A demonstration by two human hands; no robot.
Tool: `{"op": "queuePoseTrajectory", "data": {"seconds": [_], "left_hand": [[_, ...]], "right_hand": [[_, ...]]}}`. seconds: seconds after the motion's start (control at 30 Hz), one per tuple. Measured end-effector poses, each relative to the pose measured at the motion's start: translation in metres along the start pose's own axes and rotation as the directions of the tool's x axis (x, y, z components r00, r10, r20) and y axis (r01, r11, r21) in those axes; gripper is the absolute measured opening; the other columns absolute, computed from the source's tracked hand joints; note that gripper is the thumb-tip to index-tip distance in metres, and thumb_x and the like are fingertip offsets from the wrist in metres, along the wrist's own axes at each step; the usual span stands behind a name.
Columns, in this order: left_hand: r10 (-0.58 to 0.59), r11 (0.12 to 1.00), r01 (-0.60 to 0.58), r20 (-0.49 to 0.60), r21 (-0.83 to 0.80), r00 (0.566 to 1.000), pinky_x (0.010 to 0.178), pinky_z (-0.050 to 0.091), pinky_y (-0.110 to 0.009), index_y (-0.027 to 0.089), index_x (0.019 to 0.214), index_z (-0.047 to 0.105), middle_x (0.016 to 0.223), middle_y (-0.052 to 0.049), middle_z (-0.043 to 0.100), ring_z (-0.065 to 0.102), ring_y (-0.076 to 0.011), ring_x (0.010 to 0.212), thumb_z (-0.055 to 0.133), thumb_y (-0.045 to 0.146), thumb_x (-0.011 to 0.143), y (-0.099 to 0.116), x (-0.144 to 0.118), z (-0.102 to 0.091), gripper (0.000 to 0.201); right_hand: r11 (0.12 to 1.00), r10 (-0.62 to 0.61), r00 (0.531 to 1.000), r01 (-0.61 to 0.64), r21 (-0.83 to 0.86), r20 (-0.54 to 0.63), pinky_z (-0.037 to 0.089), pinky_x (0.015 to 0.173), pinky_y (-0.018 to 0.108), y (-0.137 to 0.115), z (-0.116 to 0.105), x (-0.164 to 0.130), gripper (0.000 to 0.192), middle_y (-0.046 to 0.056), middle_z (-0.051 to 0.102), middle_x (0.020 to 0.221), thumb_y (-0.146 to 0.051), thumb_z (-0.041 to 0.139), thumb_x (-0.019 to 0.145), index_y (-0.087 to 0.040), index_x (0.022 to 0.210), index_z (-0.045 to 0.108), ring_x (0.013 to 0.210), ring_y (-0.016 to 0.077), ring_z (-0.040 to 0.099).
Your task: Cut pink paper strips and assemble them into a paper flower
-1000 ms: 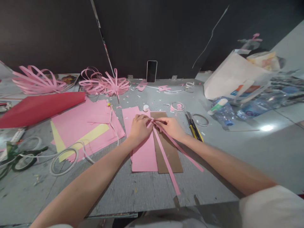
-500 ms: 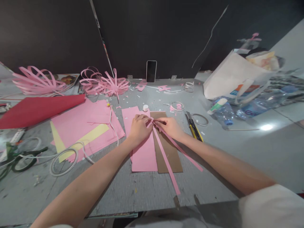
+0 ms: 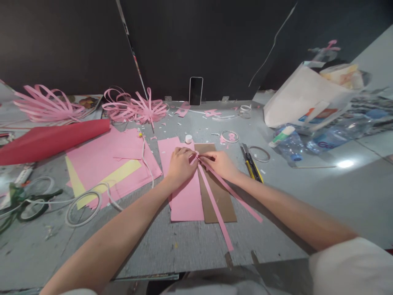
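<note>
Both my hands meet over the middle of the table, pinching the upper ends of pink paper strips [image 3: 215,206]. My left hand [image 3: 182,164] is closed there, its wrist above a pink paper sheet [image 3: 186,200]. Opposite it, my right hand [image 3: 221,164] pinches the same spot with thumb and forefinger. Two strip tails run down toward the table's front edge, one across a brown cardboard piece [image 3: 225,211], the other passing by my right wrist. Fingers cover the point where the strips join. Just beyond my left hand stands a small white cap [image 3: 188,139].
To the right lie a yellow-black utility knife [image 3: 253,168], a tape ring [image 3: 259,154], plastic bottles [image 3: 327,141] and a white bag [image 3: 290,96]. At left are pink sheets [image 3: 101,143], red paper [image 3: 61,139], green-handled scissors [image 3: 30,207] and looped pink strips [image 3: 150,110]. A phone [image 3: 195,91] leans behind.
The view has shifted very slightly. My hands keep the same pinch on the strips, with hardly any visible movement.
</note>
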State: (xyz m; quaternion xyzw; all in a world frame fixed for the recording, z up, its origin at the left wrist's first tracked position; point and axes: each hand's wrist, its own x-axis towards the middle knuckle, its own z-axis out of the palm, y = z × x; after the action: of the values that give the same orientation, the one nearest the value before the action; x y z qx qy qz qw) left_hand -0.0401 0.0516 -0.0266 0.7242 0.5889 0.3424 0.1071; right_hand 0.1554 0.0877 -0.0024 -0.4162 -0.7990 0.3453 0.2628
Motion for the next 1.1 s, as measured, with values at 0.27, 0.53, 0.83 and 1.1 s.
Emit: {"op": "queuePoseTrajectory", "data": {"seconds": [0.27, 0.53, 0.83, 1.1], "left_hand": [[0.000, 1.000, 0.000, -0.004, 0.014, 1.000, 0.108, 0.051, -0.048, 0.025, 0.113, 0.082, 0.117, -0.008, 0.078, 0.061, -0.0314, 0.121, 0.070, 0.027, 0.098, -0.0003, -0.0001, 0.0008, 0.019], [0.013, 1.000, -0.013, -0.003, 0.022, 1.000, 0.107, 0.052, -0.048, 0.025, 0.113, 0.083, 0.116, -0.008, 0.078, 0.061, -0.0306, 0.119, 0.070, 0.024, 0.098, -0.0003, -0.0002, 0.0004, 0.020], [0.026, 0.996, -0.027, 0.016, 0.086, 1.000, 0.105, 0.052, -0.046, 0.025, 0.110, 0.085, 0.118, -0.008, 0.077, 0.059, -0.0305, 0.120, 0.065, 0.015, 0.095, 0.0007, -0.0013, -0.0006, 0.026], [0.021, 0.991, -0.026, 0.040, 0.131, 0.999, 0.104, 0.050, -0.046, 0.024, 0.103, 0.084, 0.121, -0.007, 0.076, 0.057, -0.0309, 0.121, 0.060, 0.007, 0.092, -0.0001, -0.0029, 0.0002, 0.032]], "right_hand": [[1.000, 0.026, 1.000, -0.026, -0.010, -0.007, 0.056, 0.087, 0.039, 0.0021, 0.0005, 0.0010, 0.028, 0.006, 0.085, 0.108, -0.038, 0.061, 0.104, -0.026, 0.101, 0.086, 0.095, 0.0271, 0.077], [1.000, 0.021, 1.000, -0.021, -0.008, -0.015, 0.057, 0.086, 0.038, 0.0009, 0.0009, 0.0015, 0.029, 0.007, 0.085, 0.108, -0.037, 0.061, 0.104, -0.024, 0.102, 0.087, 0.096, 0.0271, 0.078], [1.000, 0.014, 1.000, -0.014, -0.025, -0.015, 0.056, 0.079, 0.034, -0.0002, 0.0002, 0.0012, 0.028, 0.007, 0.085, 0.105, -0.033, 0.061, 0.105, -0.023, 0.109, 0.087, 0.090, 0.0250, 0.078], [0.999, 0.039, 0.999, -0.040, -0.029, -0.027, 0.059, 0.084, 0.036, 0.0023, 0.0021, 0.0019, 0.024, 0.008, 0.085, 0.108, -0.026, 0.064, 0.102, -0.023, 0.111, 0.085, 0.091, 0.0239, 0.079]]}}
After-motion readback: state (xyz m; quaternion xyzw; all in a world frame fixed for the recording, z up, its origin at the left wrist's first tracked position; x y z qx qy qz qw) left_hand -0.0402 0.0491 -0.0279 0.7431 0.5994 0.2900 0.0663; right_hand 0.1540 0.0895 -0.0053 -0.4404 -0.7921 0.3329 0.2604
